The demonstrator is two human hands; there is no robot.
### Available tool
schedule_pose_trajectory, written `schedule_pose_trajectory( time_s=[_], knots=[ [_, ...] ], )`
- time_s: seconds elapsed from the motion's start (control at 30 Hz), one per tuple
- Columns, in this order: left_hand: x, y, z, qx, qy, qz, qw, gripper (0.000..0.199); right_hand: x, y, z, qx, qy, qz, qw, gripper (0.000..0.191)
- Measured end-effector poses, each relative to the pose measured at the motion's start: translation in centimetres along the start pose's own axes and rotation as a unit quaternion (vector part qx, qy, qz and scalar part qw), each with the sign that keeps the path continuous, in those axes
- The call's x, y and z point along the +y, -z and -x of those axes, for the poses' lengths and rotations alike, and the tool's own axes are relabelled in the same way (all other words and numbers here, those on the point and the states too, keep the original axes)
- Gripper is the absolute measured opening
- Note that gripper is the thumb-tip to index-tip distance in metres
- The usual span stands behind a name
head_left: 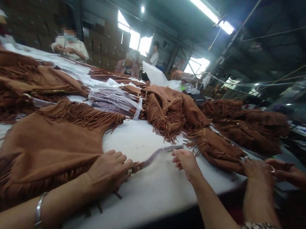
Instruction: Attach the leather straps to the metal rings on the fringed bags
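My left hand (pixel 108 172), with a silver bangle on the wrist, grips the brown leather end of a strap (pixel 155 157) beside its metal fitting. The strap looks wrapped in clear film and runs across the white tabletop (pixel 151 189) to the right. At its far end, my right hand (pixel 185 162) has curled fingers closed at the strap; the fingertips are partly hidden. Under and left of my left hand lies a large brown suede bag (pixel 60 145) with fringe along its edges and a metal ring at its corner.
More fringed brown bags (pixel 173 107) lie ahead, beside a bundle of wrapped straps (pixel 114 97). At right, a co-worker's hands (pixel 257 170) hold another fringed bag (pixel 220 148). Bags are heaped at left (pixel 27 76). People sit across the table, including a masked person (pixel 70 47).
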State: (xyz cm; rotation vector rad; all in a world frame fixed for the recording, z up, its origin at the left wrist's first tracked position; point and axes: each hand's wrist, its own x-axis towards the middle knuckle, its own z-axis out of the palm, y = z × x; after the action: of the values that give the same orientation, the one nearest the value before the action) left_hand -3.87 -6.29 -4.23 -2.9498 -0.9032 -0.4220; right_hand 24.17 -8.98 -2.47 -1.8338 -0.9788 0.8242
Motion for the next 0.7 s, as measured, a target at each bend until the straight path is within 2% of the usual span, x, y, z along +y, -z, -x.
schedule_pose_trajectory(
  time_s=[0.1,0.2,0.27,0.37,0.43,0.47,0.53,0.63,0.7],
  knots=[
    [0.8,0.4,0.0,-0.005,-0.015,-0.022,1.000,0.012,0.7,-0.1,0.8,-0.040,-0.102,-0.088,0.990,0.023],
    [1.5,0.5,-0.2,0.002,-0.031,-0.033,0.999,0.013,-0.2,-2.9,1.3,-0.066,-0.139,-0.161,0.975,0.031],
    [1.9,0.4,-0.2,0.006,-0.037,-0.031,0.999,0.015,-0.9,-5.2,1.7,-0.055,-0.123,-0.191,0.972,0.032],
    [1.9,0.7,0.0,-0.013,0.003,0.018,1.000,0.012,-1.7,-7.7,2.3,0.003,-0.046,-0.205,0.978,0.027],
    [1.4,1.4,-0.3,-0.012,0.048,0.113,0.992,0.029,-2.2,-8.5,2.9,0.032,0.017,-0.192,0.981,0.029],
    [1.0,1.9,-0.9,-0.007,0.069,0.181,0.981,0.039,-2.5,-8.7,3.3,0.037,0.046,-0.181,0.982,0.030],
    [0.1,3.3,-2.7,0.014,0.109,0.321,0.941,0.049,-3.1,-8.8,4.1,0.034,0.101,-0.159,0.982,0.028],
    [-0.7,5.6,-7.3,0.051,0.154,0.469,0.868,0.054,-4.2,-8.8,5.4,0.027,0.192,-0.060,0.979,0.026],
    [-0.5,7.1,-10.8,0.056,0.185,0.538,0.820,0.055,-4.6,-8.9,5.9,0.032,0.227,0.037,0.973,0.026]
  ],
)
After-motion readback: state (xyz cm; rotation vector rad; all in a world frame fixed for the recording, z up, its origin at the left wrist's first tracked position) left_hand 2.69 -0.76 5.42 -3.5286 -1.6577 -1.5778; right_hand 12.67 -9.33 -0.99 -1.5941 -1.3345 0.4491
